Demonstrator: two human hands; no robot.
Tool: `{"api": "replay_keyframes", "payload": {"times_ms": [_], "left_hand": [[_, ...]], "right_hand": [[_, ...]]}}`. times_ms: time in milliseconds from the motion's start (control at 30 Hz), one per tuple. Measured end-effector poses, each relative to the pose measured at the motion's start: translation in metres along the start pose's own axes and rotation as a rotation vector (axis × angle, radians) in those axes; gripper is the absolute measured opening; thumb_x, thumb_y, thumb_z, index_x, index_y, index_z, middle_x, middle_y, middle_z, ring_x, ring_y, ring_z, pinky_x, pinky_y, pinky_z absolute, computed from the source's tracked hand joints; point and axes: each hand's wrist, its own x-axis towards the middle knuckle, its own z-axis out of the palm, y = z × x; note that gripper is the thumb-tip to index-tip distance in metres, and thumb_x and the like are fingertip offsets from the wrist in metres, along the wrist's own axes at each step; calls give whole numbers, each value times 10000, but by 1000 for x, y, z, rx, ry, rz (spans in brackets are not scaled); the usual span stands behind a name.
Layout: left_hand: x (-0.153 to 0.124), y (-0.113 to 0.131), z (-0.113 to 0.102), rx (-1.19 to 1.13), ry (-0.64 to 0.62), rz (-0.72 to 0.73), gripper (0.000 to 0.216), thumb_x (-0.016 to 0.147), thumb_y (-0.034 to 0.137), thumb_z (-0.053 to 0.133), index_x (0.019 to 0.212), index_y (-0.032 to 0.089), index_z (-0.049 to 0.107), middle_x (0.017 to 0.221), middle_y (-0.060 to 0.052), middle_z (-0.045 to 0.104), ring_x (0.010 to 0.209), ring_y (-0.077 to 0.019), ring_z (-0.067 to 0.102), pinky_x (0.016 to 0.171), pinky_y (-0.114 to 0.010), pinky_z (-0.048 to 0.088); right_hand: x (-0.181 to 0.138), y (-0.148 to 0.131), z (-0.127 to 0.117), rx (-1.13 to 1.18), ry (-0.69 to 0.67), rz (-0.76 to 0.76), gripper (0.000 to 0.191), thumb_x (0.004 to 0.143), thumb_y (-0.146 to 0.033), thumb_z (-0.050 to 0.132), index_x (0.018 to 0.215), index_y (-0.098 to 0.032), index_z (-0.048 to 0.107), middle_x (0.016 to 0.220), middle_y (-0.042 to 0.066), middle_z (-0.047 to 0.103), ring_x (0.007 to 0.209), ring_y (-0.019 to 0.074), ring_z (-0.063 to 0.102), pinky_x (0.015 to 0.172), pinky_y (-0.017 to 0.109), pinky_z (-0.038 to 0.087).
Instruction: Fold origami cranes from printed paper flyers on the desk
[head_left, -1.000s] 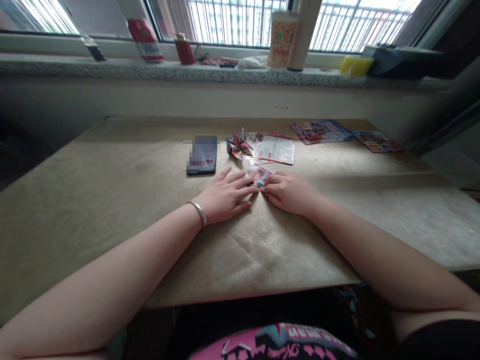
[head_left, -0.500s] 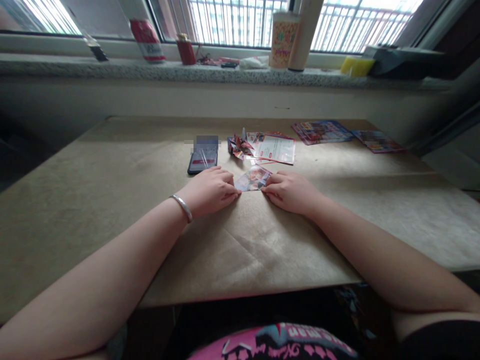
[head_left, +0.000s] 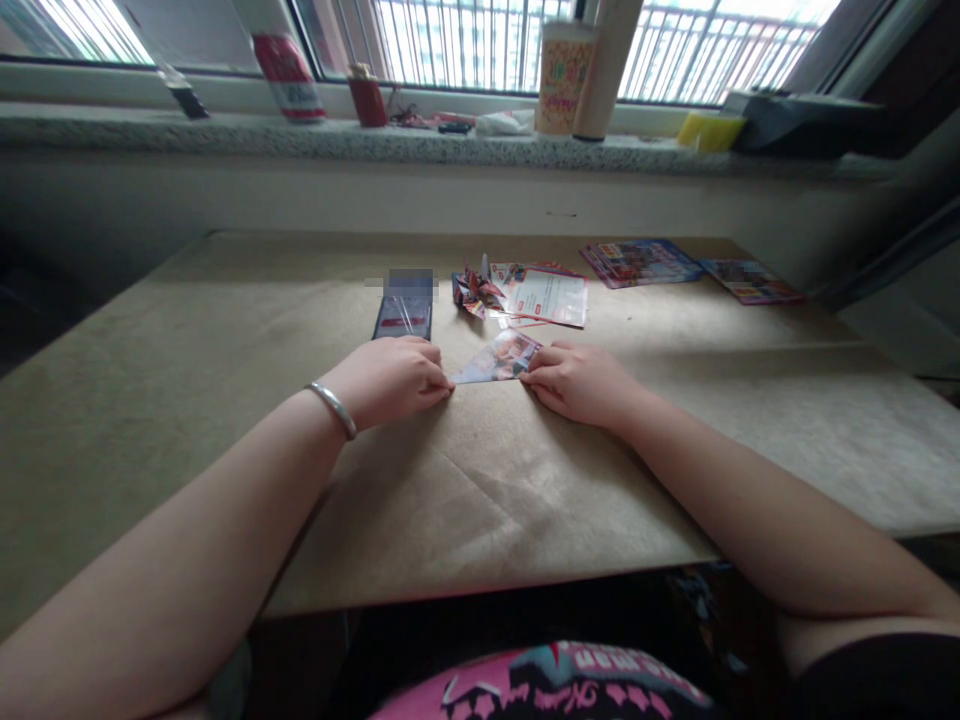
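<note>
Left hand [head_left: 394, 378] on paper [head_left: 496, 358], phone [head_left: 406, 318] behind

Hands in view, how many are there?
2: the left hand is at the left tip of the paper, the right hand at its right end.

Likely a room at home: beyond the left hand [head_left: 397, 378], a drink can [head_left: 289, 78] stands on a stone windowsill [head_left: 435, 150]. Past the right hand [head_left: 576, 382] are a patterned cup [head_left: 564, 80] and window railings [head_left: 480, 45].
</note>
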Motion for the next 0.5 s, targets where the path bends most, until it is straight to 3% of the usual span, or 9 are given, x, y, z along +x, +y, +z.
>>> {"api": "replay_keyframes", "payload": {"times_ms": [133,333,500], "left_hand": [[-2,-4,-1,-1,-51,-16,268,889,343,517,829,287,773,892,-15,699,851,-158,612,734,-254,428],[-3,-15,2,-90,-30,-43,340,867,410,490,727,250,754,908,-11,715,793,-146,634,705,-242,453],[0,-12,5,-102,94,-84,315,881,369,467,757,203,704,819,-30,660,643,-122,585,604,-234,433]], "right_hand": [[0,1,0,4,-3,0,307,940,-279,460,998,-217,754,964,72,696,833,179,568,689,308,374],[-1,2,0,5,-7,-4,312,940,-280,453,1011,-221,751,977,76,694,832,183,572,702,315,387],[-1,3,1,19,5,-5,309,944,-279,449,1001,-223,747,987,73,693,856,186,567,736,317,407]]}}
